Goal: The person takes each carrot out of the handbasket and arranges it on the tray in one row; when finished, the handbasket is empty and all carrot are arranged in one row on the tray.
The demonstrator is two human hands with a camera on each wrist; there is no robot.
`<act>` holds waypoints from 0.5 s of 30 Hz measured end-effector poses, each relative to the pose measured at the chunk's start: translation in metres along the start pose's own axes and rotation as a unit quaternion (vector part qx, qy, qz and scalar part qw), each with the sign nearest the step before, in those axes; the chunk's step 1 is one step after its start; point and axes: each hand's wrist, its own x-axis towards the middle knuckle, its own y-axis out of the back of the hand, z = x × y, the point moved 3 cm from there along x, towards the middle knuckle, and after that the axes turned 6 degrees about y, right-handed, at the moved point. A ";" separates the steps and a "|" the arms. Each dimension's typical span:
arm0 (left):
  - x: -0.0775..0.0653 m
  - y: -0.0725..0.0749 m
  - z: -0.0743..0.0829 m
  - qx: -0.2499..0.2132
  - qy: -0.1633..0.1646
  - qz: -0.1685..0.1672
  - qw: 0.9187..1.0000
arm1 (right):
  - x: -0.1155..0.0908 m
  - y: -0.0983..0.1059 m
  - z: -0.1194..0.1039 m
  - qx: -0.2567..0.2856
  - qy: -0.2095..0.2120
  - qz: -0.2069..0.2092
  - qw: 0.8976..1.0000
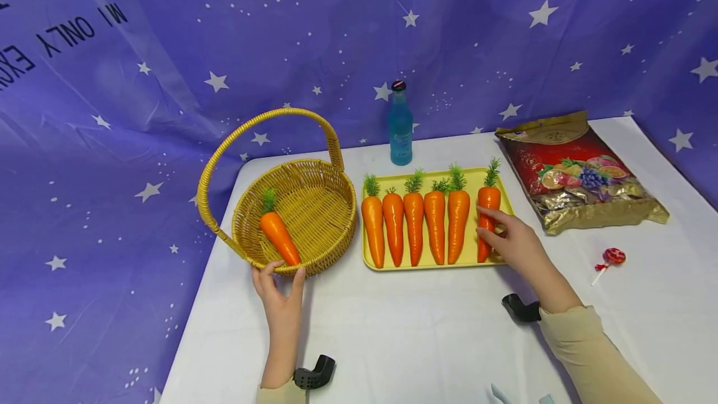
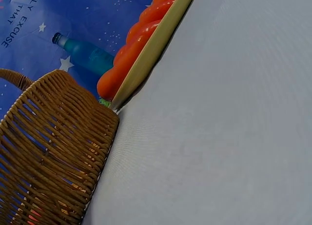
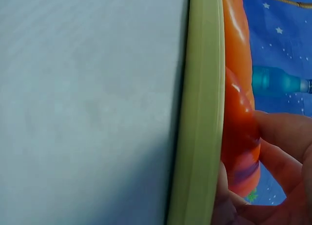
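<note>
At the basket's near edge my left hand (image 1: 280, 298) grips the rim, fingertips over it and thumb against the outside. The round wicker basket (image 1: 349, 220) has a tall arched handle and holds one carrot (image 1: 280, 239) with a green top. My right hand (image 1: 513, 239) pinches the rightmost carrot (image 1: 489, 198), which lies on a yellow tray (image 1: 415, 267). In the right wrist view, thumb and fingers lie on either side of this carrot (image 3: 239, 122). Several other carrots (image 1: 414, 223) lie side by side on the tray, tops away from me. The left wrist view shows the basket's woven side (image 2: 53, 152), not the left hand.
Behind the tray stands a blue bottle (image 1: 401, 133). A red and gold candy bag (image 1: 580, 173) lies at the right, with a lollipop (image 1: 614, 257) nearer me. A white cloth covers the table (image 1: 415, 329). A starry purple curtain (image 1: 348, 48) hangs behind.
</note>
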 end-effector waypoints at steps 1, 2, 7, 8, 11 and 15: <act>0.002 0.000 -0.005 0.000 -0.001 0.001 1.000 | 0.000 -0.001 -0.001 -0.005 0.004 -0.002 1.000; 0.003 0.001 -0.011 -0.002 -0.003 0.002 1.000 | 0.001 -0.001 -0.002 -0.011 0.009 -0.003 1.000; 0.006 0.001 -0.022 -0.008 -0.014 0.006 1.000 | 0.003 -0.004 -0.006 -0.034 0.022 -0.004 0.999; 0.006 0.002 -0.022 -0.011 -0.016 0.006 1.000 | 0.004 -0.004 -0.006 -0.037 0.022 -0.005 0.999; 0.007 0.002 -0.023 -0.018 -0.023 0.005 1.000 | 0.003 -0.004 -0.008 -0.048 0.015 -0.008 0.999; 0.006 0.002 -0.024 -0.020 -0.017 0.003 1.000 | 0.003 -0.004 -0.011 -0.057 0.010 -0.013 0.998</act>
